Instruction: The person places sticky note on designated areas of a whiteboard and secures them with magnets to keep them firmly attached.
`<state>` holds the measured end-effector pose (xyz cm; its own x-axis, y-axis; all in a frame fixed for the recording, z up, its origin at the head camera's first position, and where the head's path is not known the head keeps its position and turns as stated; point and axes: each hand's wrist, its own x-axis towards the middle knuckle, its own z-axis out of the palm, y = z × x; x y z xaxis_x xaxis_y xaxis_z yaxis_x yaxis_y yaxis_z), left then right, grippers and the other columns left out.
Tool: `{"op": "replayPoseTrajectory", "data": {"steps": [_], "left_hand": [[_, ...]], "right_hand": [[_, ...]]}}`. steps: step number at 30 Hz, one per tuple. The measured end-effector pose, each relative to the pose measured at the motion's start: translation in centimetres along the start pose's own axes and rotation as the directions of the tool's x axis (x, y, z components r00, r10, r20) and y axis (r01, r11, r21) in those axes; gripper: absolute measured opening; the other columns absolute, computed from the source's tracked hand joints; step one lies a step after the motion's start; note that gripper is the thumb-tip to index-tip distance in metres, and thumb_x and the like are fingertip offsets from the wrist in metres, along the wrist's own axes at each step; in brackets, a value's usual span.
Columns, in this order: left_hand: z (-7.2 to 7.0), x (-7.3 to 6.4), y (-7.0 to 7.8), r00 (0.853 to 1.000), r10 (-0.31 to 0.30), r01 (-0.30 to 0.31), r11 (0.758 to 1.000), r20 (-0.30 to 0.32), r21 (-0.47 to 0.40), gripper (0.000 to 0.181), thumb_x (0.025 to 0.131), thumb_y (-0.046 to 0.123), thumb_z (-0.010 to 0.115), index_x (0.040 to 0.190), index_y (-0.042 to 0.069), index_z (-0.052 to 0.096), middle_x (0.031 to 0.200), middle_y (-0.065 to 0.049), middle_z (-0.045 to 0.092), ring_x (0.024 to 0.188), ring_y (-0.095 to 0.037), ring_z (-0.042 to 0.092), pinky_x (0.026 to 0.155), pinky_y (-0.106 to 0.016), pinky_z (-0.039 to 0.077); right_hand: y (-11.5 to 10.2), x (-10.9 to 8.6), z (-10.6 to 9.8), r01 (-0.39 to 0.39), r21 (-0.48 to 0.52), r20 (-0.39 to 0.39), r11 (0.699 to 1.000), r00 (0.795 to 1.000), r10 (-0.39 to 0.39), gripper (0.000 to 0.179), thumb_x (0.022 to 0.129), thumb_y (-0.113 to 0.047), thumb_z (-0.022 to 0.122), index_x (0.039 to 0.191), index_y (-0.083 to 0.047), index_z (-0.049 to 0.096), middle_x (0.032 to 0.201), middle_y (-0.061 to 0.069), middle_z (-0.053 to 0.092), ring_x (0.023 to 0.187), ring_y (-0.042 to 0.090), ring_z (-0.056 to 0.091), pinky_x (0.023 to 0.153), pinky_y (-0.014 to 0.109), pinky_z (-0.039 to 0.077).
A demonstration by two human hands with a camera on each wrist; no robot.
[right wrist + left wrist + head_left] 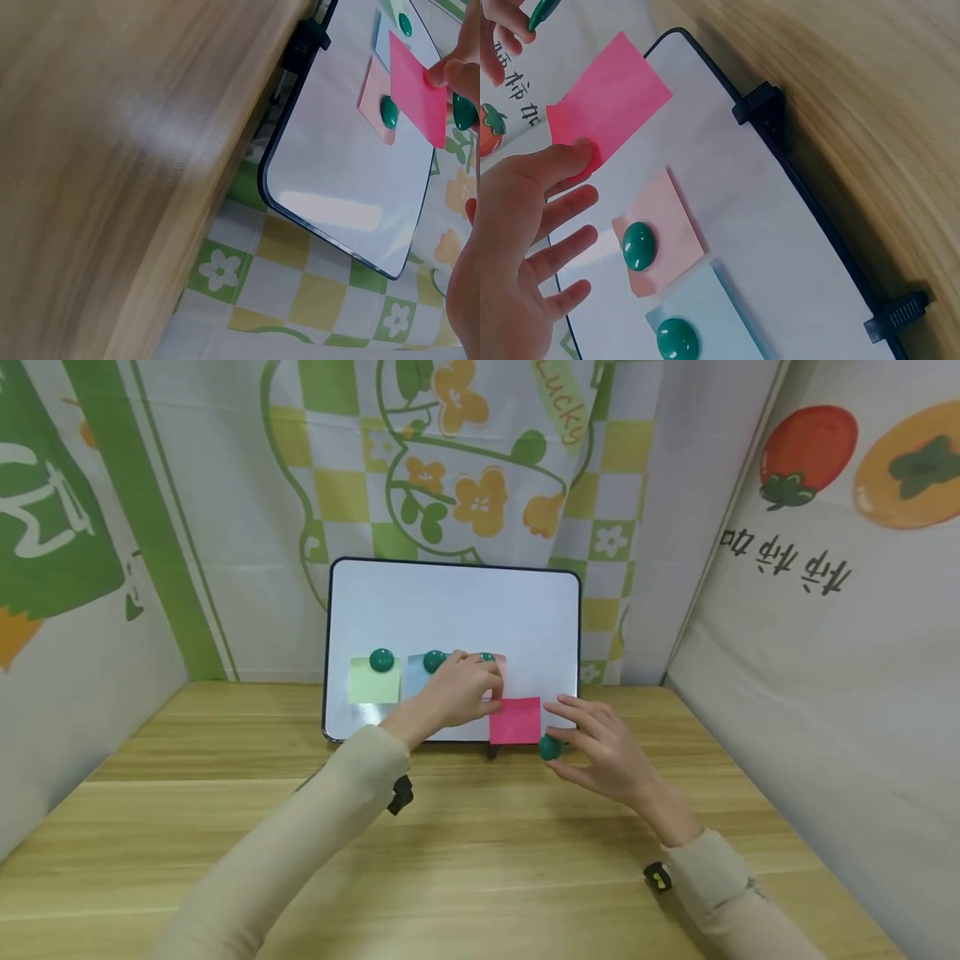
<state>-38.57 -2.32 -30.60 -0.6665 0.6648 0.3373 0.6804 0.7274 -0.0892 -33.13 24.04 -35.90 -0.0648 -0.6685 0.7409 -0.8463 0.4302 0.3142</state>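
A bright pink sticky note [515, 721] is pinched by its corner between thumb and forefinger of my left hand [463, 687]; the other fingers are spread in the left wrist view. Beside it, my right hand [603, 750] pinches a green round magnet [550, 747]. Behind them stands a whiteboard [457, 602] bearing a pale green note [373, 683], a light blue note [709, 315] and a pale pink note [671, 232], with a green magnet [639, 246] on the pale pink one. In the head view my left hand partly hides the blue and pale pink notes.
The whiteboard leans on a wooden table [465, 860], held at its lower edge by black clips [759, 103]. Printed curtains [225, 527] enclose the table at the back and both sides. Two more green magnets [382, 660] sit on the green and blue notes.
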Motion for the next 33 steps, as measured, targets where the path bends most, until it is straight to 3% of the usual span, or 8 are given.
{"op": "replayPoseTrajectory", "data": {"steps": [5,9,13,21,33], "left_hand": [[0.1,1.2,0.2,1.0,0.018,-0.018,0.999,-0.003,0.028,0.018,0.092,0.037,0.07,0.09,0.021,0.076,0.109,0.004,0.069,0.109,-0.021,0.06,0.107,-0.048,0.041],[0.4,2.1,0.5,1.0,0.026,-0.026,0.998,0.01,0.059,0.018,0.092,0.037,0.07,0.091,0.02,0.076,0.113,0.002,0.069,0.113,-0.022,0.059,0.114,-0.053,0.034],[0.6,3.0,0.9,1.0,0.025,-0.025,0.997,0.012,0.073,0.02,0.093,0.038,0.069,0.094,0.019,0.077,0.115,0.001,0.068,0.115,-0.023,0.058,0.117,-0.056,0.03],[0.7,4.4,1.1,1.0,-0.028,0.029,0.998,-0.01,0.047,0.019,0.093,0.038,0.069,0.092,0.021,0.077,0.116,0.002,0.068,0.116,-0.023,0.058,0.116,-0.055,0.031],[1.5,6.5,0.0,0.993,-0.112,0.113,0.993,-0.038,0.036,0.019,0.092,0.036,0.07,0.089,0.019,0.078,0.118,0.0,0.066,0.114,-0.024,0.057,0.116,-0.056,0.03]], "right_hand": [[0.4,0.2,0.3,-0.056,-0.041,0.018,0.998,0.998,0.057,0.041,0.07,-0.021,0.088,0.101,0.001,0.073,0.131,0.021,0.062,0.125,0.04,0.054,0.098,0.05,0.047],[0.8,0.1,0.5,-0.102,-0.069,0.037,0.992,0.994,0.105,0.045,0.068,-0.023,0.09,0.102,0.0,0.073,0.133,0.019,0.062,0.127,0.038,0.053,0.099,0.049,0.047],[1.1,-0.5,1.0,-0.124,-0.071,0.036,0.99,0.991,0.127,0.045,0.067,-0.023,0.091,0.101,0.0,0.073,0.133,0.019,0.061,0.126,0.039,0.053,0.097,0.051,0.047],[2.1,-1.0,1.4,-0.244,-0.079,0.046,0.967,0.968,0.248,0.044,0.067,-0.02,0.091,0.102,0.0,0.073,0.134,0.017,0.06,0.13,0.041,0.049,0.1,0.055,0.044],[3.6,0.7,1.8,-0.343,-0.195,0.095,0.919,0.926,0.366,0.042,0.075,-0.027,0.087,0.107,-0.003,0.073,0.141,0.015,0.055,0.134,0.037,0.047,0.103,0.056,0.045]]}}
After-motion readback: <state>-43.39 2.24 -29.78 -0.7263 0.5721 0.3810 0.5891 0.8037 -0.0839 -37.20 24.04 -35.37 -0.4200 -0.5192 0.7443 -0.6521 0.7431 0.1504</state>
